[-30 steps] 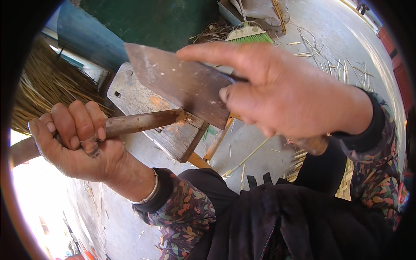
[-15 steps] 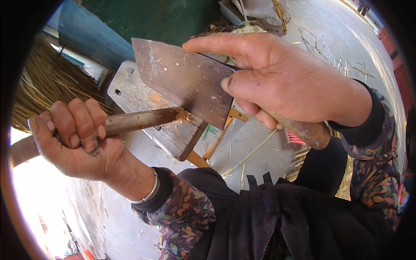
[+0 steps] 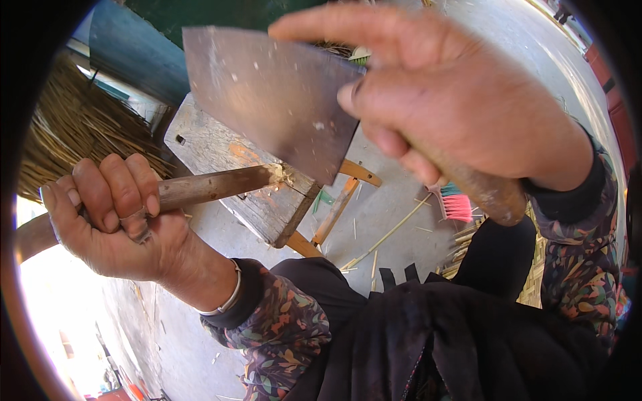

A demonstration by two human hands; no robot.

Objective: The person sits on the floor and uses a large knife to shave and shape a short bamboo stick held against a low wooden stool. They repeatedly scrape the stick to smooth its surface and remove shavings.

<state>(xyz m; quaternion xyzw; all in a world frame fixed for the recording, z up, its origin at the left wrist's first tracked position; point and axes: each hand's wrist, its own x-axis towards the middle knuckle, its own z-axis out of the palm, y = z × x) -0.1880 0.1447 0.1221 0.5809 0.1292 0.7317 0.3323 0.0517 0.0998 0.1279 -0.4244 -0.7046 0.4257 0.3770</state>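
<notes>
My left hand (image 3: pixel 130 217) is wrapped round a thick brown wooden stick (image 3: pixel 217 186). The stick's pale, freshly cut end lies over the near end of a worn wooden bench (image 3: pixel 214 134). In my right hand (image 3: pixel 455 93) is a cleaver (image 3: pixel 267 93) with a broad dark blade, held by its wooden handle. The index finger stretches along the back of the blade. The cleaver is raised above the bench, its lower corner apart from the stick and just right of the cut end. Motion blurs the right hand slightly.
Wooden bench legs (image 3: pixel 338 210) stand below the bench's near end. Thin strips of cane (image 3: pixel 391 234) litter the floor. A pink and green brush (image 3: pixel 456 204) lies to the right, beside a woven mat (image 3: pixel 535 281). A bundle of dry stalks (image 3: pixel 80 127) stands at the left.
My right hand has lifted the cleaver up, away from the stick's cut end and the bench. The left hand and the stick have hardly moved. More of the brush now shows.
</notes>
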